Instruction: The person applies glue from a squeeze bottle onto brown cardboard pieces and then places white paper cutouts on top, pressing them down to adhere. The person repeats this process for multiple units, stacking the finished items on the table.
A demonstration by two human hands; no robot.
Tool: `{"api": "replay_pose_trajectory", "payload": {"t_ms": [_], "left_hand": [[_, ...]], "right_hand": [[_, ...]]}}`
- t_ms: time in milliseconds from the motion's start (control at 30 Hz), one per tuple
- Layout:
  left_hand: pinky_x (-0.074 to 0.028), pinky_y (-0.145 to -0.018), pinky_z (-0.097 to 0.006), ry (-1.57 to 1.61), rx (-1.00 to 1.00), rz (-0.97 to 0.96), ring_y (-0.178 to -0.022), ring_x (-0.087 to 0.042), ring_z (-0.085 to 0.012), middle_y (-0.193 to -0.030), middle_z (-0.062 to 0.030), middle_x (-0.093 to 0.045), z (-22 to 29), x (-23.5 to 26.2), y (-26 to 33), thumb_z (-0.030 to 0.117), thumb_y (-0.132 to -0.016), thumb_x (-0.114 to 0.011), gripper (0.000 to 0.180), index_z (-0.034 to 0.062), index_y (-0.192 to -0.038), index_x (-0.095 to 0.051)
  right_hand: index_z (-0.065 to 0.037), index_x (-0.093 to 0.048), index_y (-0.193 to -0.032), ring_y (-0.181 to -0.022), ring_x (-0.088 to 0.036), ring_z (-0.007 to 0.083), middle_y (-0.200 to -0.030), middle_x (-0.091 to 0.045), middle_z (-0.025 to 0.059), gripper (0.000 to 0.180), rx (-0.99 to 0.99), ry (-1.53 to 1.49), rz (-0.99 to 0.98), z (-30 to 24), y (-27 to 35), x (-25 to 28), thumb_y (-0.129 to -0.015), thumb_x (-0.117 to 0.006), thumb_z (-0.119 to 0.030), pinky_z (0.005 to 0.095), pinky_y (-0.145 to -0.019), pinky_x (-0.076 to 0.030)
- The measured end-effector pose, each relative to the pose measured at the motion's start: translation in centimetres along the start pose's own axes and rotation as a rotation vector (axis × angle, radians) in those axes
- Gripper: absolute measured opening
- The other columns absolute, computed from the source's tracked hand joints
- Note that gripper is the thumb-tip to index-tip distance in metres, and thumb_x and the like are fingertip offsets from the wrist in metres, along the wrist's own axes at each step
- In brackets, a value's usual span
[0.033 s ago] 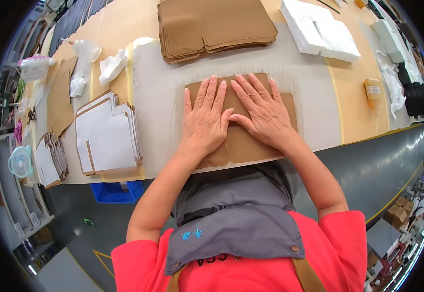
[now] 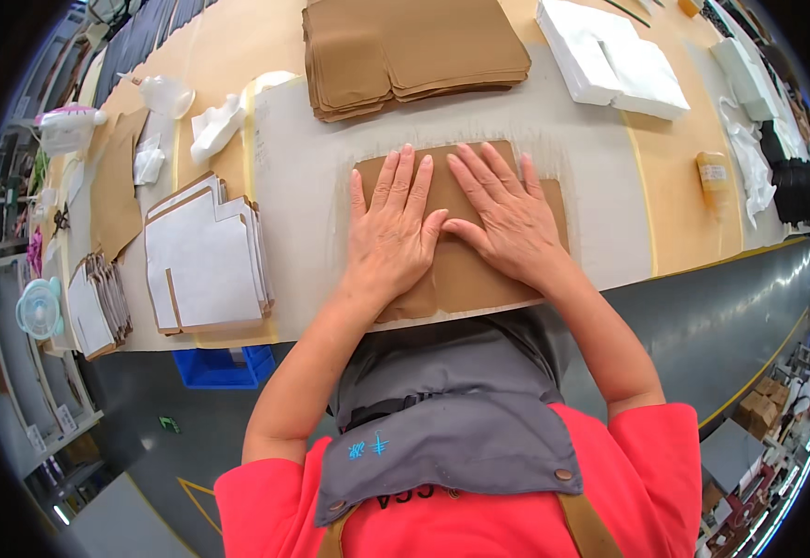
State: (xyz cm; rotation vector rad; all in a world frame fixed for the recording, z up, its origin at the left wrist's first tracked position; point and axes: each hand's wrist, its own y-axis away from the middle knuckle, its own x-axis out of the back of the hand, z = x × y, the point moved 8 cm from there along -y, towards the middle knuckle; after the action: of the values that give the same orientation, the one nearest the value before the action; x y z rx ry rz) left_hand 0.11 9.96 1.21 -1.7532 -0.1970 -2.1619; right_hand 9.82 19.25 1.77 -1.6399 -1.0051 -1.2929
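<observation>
Both your palms lie flat, fingers spread, clamping nothing: left hand point(image 2: 391, 232) and right hand point(image 2: 507, 219) press side by side on the brown paper sheet point(image 2: 465, 279) at the table's near edge point(image 2: 610, 195). Farther back, a brown sheet stack point(image 2: 410, 51) sits apart.

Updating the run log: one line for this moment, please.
left hand: flat on brown sheet | right hand: flat on same | brown stack behind
</observation>
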Motion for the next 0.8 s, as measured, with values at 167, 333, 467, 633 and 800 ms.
{"api": "replay_pose_trajectory", "payload": {"t_ms": [167,333,467,633,800], "left_hand": [[0.000,-0.120,-0.057,-0.029,0.103,-0.075,-0.154,-0.012,-0.0290,-0.166,-0.0134,-0.016,-1.8,1.0,3.2,0.038,-0.102,-0.044,0.068,0.0075,-0.158,-0.022],[0.004,-0.120,-0.055,0.067,0.182,-0.061,-0.154,-0.007,-0.0310,-0.166,-0.0160,-0.012,-3.8,2.2,6.5,0.036,-0.104,-0.041,0.068,0.0034,-0.158,-0.016],[-0.013,-0.120,-0.055,0.268,0.100,0.174,-0.150,-0.024,-0.0349,-0.159,-0.0189,-0.029,-3.3,7.5,7.0,0.031,-0.105,-0.039,0.058,-0.0002,-0.152,-0.029],[-0.044,-0.103,-0.044,0.632,-0.149,0.796,-0.110,-0.060,-0.0287,-0.104,-0.0103,-0.065,1.7,20.5,8.9,0.013,-0.097,-0.053,0.017,0.0034,-0.107,-0.063],[-0.040,-0.099,-0.034,1.268,-0.264,0.701,-0.115,-0.052,-0.0117,-0.117,0.0077,-0.061,4.9,26.7,10.1,0.012,-0.097,-0.059,0.019,0.0202,-0.113,-0.066]], "right_hand": [[-0.017,-0.028,-0.158,-0.151,-0.021,0.0225,-0.163,-0.026,0.0015,0.077,-0.172,0.083,-0.104,3.4,4.1,0.8,-0.096,-0.044,-0.060,0.0550,-0.121,-0.006],[-0.017,-0.023,-0.159,-0.154,-0.014,0.0267,-0.166,-0.017,0.0063,0.071,-0.357,0.127,0.011,9.8,9.0,3.0,-0.100,-0.047,-0.049,0.0581,-0.120,-0.007],[-0.011,-0.035,-0.153,-0.149,-0.026,0.0334,-0.162,-0.028,0.0142,0.067,-0.456,0.331,0.319,21.1,11.2,9.8,-0.099,-0.055,-0.045,0.0567,-0.117,-0.021],[-0.004,-0.039,-0.149,-0.144,-0.035,0.0365,-0.154,-0.036,0.0233,0.080,-0.617,0.390,0.394,38.8,15.2,14.1,-0.091,-0.064,-0.054,0.0432,-0.116,-0.029],[0.002,-0.041,-0.145,-0.132,-0.049,0.0283,-0.140,-0.052,0.0201,0.081,-0.884,-0.058,0.247,46.5,17.0,11.1,-0.089,-0.070,-0.049,0.0374,-0.108,-0.038]]}}
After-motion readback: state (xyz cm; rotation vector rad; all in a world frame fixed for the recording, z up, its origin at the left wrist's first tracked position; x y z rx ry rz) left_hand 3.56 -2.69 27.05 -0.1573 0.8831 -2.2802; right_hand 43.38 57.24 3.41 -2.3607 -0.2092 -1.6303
